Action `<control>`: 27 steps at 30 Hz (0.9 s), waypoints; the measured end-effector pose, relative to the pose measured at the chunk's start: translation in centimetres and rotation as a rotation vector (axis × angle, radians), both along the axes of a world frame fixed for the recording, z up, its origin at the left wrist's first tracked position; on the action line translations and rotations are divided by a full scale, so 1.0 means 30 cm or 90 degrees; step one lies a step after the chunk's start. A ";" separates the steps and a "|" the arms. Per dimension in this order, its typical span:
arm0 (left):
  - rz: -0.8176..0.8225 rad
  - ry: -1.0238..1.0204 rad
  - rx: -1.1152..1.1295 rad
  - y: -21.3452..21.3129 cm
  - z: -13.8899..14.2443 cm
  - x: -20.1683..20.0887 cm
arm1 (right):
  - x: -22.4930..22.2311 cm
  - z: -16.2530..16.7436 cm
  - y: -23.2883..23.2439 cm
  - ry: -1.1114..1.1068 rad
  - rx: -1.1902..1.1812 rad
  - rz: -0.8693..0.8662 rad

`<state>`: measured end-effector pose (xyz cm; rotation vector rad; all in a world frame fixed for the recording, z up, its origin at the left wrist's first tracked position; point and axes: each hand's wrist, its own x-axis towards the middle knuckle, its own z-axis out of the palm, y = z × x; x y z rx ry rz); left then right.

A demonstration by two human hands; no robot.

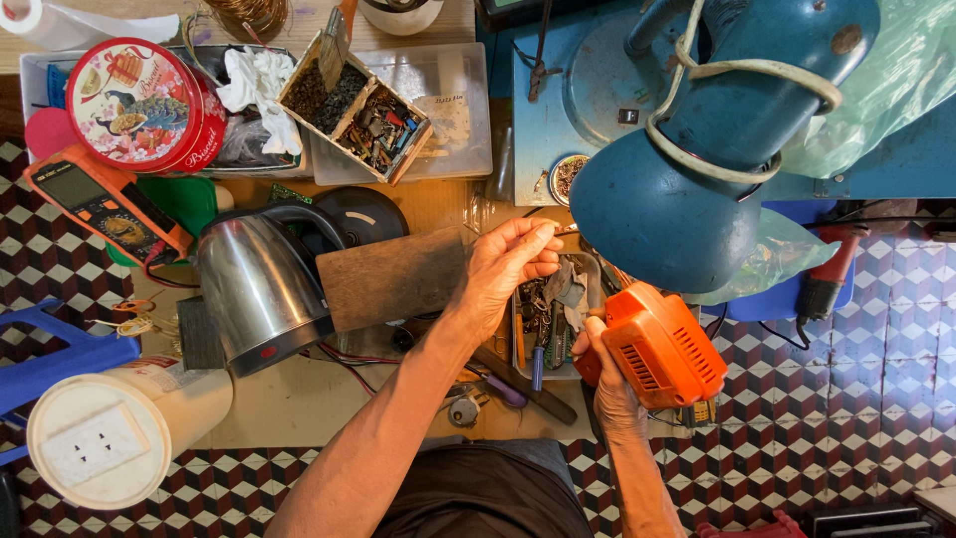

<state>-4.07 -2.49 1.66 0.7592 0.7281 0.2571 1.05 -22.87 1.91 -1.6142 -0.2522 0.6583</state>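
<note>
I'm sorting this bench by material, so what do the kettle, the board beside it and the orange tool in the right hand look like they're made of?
The kettle looks like polished stainless steel: it mirrors its surroundings; its handle seems black plastic. The board appears to be bare, dull brown wood with faint grain. The orange tool in the right hand has a smooth moulded shell with vent slots, probably plastic.

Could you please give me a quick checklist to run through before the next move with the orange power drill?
1. Right hand grips the orange power drill: ok.
2. Left hand clear of the drill's front: cannot tell, pinched fingertips are close.
3. What the left fingers pinch: cannot tell.
4. Parts tray under both hands: ok.
5. Steel kettle apart from the drill: ok.
</note>
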 end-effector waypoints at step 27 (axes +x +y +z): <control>0.009 0.021 -0.016 0.000 -0.017 0.004 | -0.027 0.070 0.034 -0.067 -0.101 0.018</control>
